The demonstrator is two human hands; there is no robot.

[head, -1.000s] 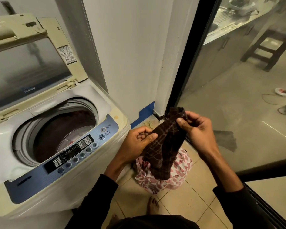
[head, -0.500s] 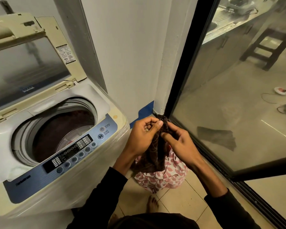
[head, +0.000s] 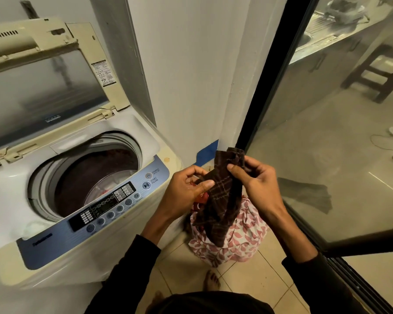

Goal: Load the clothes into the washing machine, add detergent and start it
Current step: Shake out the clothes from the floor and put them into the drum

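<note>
A top-loading washing machine (head: 145,141) stands at the left with its lid (head: 43,87) raised. Dark reddish clothes lie in its drum (head: 95,171). To the right of the machine I hold a dark brown checked cloth (head: 222,196) in both hands, and it hangs down. My left hand (head: 186,191) pinches its left edge between thumb and fingers. My right hand (head: 256,180) pinches its upper part. Below the cloth, a white bundle with pink leaf print (head: 231,243) sits on the floor.
The machine's blue control panel (head: 113,200) faces me. A white wall (head: 191,75) with blue tape (head: 208,150) at its foot stands behind. A black-framed glass door (head: 327,143) runs along the right. My bare feet (head: 211,279) stand on beige tiles.
My hands, close together on the bunched cloth half a second ago, have moved apart, spreading its top. The cloth sits slightly higher than before.
</note>
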